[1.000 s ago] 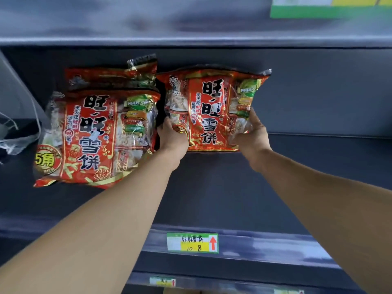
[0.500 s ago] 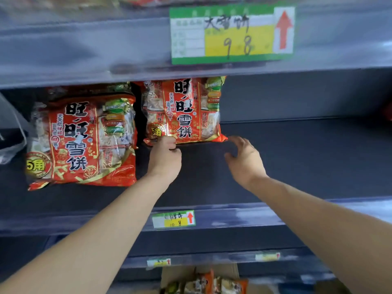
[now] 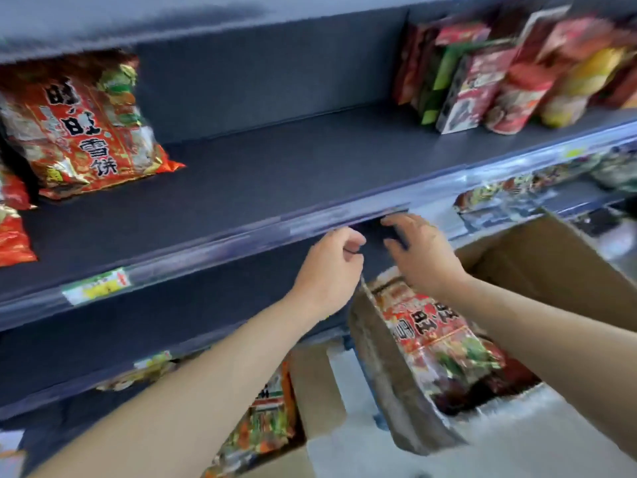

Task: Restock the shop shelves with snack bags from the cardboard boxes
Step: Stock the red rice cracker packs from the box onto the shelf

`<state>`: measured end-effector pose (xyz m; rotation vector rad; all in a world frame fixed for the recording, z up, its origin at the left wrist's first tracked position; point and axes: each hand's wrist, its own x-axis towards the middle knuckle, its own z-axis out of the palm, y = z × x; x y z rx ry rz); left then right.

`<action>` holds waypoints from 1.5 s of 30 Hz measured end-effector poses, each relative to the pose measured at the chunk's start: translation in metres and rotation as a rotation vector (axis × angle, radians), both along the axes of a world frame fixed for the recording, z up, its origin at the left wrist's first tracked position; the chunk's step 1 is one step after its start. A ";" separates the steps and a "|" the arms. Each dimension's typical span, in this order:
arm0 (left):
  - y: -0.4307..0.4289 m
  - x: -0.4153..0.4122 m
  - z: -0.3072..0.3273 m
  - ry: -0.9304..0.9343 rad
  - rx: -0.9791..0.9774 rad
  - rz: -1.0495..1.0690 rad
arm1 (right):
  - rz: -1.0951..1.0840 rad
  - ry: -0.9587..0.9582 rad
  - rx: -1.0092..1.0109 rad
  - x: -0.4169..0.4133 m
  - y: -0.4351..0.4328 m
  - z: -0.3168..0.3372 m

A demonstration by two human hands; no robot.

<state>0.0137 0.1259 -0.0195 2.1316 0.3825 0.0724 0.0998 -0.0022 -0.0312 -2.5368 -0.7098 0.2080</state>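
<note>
A red snack bag (image 3: 82, 129) stands on the dark shelf (image 3: 275, 174) at the far left, with more red bags (image 3: 13, 232) beside it at the frame's edge. Both my hands hover below the shelf's front lip, above an open cardboard box (image 3: 551, 267) that holds red snack bags (image 3: 437, 336). My left hand (image 3: 331, 267) has loosely curled fingers and holds nothing. My right hand (image 3: 420, 250) is spread with relaxed fingers, also empty, just above the bags in the box.
Assorted snack packs and boxes (image 3: 499, 74) stand at the shelf's right end. A second cardboard box (image 3: 275, 419) with colourful bags sits lower left of the first. A price tag (image 3: 96, 286) is clipped to the shelf lip. Lower shelves run beneath.
Both hands let go of the red bag, which now stands on the shelf, and dropped down to the box. The view swung right and downward.
</note>
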 end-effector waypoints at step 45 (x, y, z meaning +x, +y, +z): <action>-0.142 0.117 -0.195 0.762 0.007 -0.027 | -0.489 0.496 -0.332 0.115 -0.214 -0.150</action>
